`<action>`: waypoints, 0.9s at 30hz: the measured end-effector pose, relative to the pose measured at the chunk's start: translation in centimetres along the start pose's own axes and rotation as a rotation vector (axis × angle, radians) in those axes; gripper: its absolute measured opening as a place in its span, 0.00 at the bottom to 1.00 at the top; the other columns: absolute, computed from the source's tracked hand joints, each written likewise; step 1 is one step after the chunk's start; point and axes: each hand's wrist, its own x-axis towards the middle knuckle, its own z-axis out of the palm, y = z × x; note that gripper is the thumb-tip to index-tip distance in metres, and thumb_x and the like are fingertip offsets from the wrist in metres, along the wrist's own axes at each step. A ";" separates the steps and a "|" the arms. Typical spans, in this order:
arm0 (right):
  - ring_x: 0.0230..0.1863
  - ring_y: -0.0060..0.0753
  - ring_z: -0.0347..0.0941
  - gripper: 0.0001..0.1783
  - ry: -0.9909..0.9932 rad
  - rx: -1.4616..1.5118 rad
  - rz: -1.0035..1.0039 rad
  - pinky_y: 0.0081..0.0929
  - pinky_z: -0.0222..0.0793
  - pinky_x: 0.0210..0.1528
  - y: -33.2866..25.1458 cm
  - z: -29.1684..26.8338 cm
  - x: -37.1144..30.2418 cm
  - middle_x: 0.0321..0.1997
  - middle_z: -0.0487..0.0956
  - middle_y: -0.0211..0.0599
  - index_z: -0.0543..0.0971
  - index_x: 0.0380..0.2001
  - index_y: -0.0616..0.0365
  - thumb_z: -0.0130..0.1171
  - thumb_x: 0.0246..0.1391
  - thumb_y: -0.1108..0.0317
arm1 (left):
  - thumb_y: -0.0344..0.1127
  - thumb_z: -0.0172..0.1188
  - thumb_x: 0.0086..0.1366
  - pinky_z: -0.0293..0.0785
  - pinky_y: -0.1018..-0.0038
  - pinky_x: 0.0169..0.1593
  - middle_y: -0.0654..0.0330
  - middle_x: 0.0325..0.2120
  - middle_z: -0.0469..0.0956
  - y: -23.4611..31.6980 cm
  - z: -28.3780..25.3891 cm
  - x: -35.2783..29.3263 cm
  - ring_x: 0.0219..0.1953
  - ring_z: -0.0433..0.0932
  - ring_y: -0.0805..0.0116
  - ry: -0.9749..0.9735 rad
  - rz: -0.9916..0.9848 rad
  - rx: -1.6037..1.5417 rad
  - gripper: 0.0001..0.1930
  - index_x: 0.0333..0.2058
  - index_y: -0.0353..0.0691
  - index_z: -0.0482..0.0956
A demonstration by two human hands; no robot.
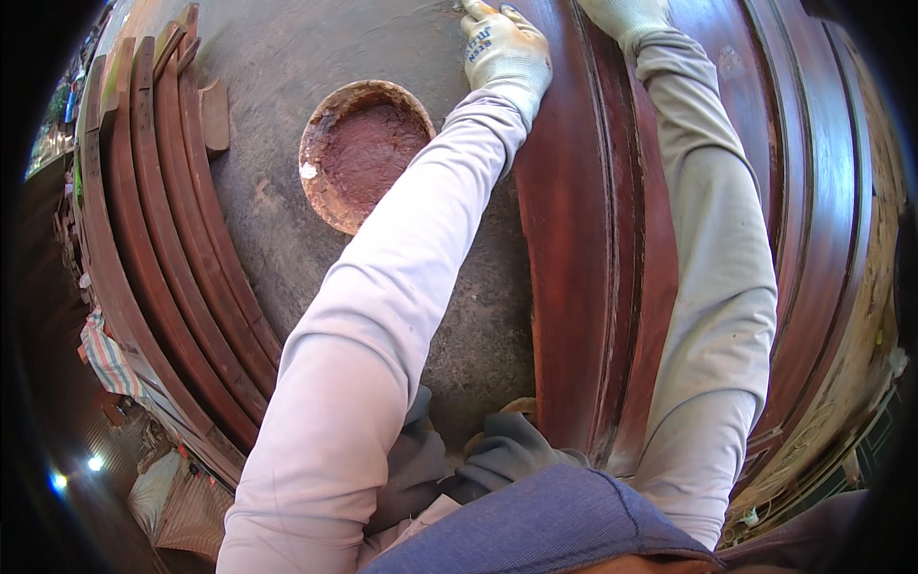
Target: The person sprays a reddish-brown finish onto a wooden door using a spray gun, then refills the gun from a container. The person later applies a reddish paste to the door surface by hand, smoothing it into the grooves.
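My left hand (pixel 509 55), in a whitish knit glove with dark blue print, is at the top middle, beside the left edge of a glossy reddish-brown wooden panel (pixel 566 239). Its fingers are bent and closed near the upper edge of the view; what they hold, if anything, I cannot make out. My right hand (pixel 626 15), in a similar glove, is over the panel, and the upper edge cuts off its fingers. Below and left of my left hand, a round, crusted bowl (pixel 314 143) contains thick reddish-brown paste (pixel 378 153). My left forearm partly covers its rim.
Several long reddish-brown wooden strips (pixel 143 230) stand side by side at the left, with a small wooden block (pixel 215 117) against them. The bowl rests on a stained grey surface (pixel 273 253). Ridged wooden mouldings (pixel 827 182) run along the right. Striped cloth (pixel 110 354) lies far left.
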 end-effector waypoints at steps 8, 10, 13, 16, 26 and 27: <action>0.52 0.38 0.80 0.20 -0.390 -0.118 0.044 0.27 0.73 0.53 -3.1 -6.4 -4.5 0.49 0.82 0.39 0.80 0.55 0.46 0.51 0.62 0.73 | 0.41 0.42 0.73 0.71 0.57 0.59 0.35 0.55 0.72 -1.1 0.7 0.6 0.56 0.74 0.41 0.138 0.068 0.042 0.28 0.63 0.24 0.59; 0.44 0.44 0.80 0.18 -0.290 -0.049 0.073 0.37 0.75 0.46 -2.7 -11.3 -10.1 0.43 0.83 0.36 0.82 0.49 0.41 0.50 0.60 0.72 | 0.39 0.43 0.72 0.65 0.57 0.65 0.31 0.60 0.64 1.4 1.3 -0.3 0.63 0.67 0.39 0.061 0.058 -0.146 0.29 0.64 0.21 0.58; 0.50 0.38 0.79 0.20 -0.182 0.293 0.359 0.32 0.73 0.53 -5.5 -16.6 -18.1 0.49 0.83 0.39 0.81 0.52 0.53 0.46 0.62 0.78 | 0.38 0.41 0.73 0.65 0.56 0.66 0.29 0.58 0.68 -3.3 2.0 1.6 0.61 0.69 0.35 0.034 0.548 1.068 0.28 0.63 0.19 0.58; 0.57 0.35 0.76 0.21 -0.111 0.385 0.613 0.29 0.69 0.60 -8.6 -22.4 -27.0 0.54 0.81 0.43 0.78 0.55 0.63 0.43 0.63 0.81 | 0.41 0.39 0.74 0.68 0.56 0.63 0.28 0.54 0.71 -4.9 3.3 3.8 0.56 0.73 0.33 0.074 0.333 0.607 0.28 0.62 0.21 0.59; 0.64 0.36 0.70 0.20 0.205 0.475 1.061 0.31 0.60 0.68 -18.6 -28.3 -50.7 0.62 0.76 0.45 0.73 0.59 0.67 0.43 0.68 0.76 | 0.52 0.45 0.74 0.74 0.58 0.49 0.42 0.45 0.79 -16.7 5.0 15.6 0.44 0.79 0.45 -0.080 0.452 0.308 0.29 0.54 0.26 0.68; 0.65 0.36 0.69 0.19 0.225 0.513 1.026 0.31 0.58 0.70 -18.7 -27.5 -51.2 0.63 0.75 0.44 0.73 0.60 0.68 0.43 0.69 0.74 | 0.54 0.45 0.74 0.75 0.58 0.47 0.42 0.44 0.80 -17.1 1.7 15.9 0.42 0.80 0.44 -0.033 0.412 0.077 0.30 0.53 0.27 0.69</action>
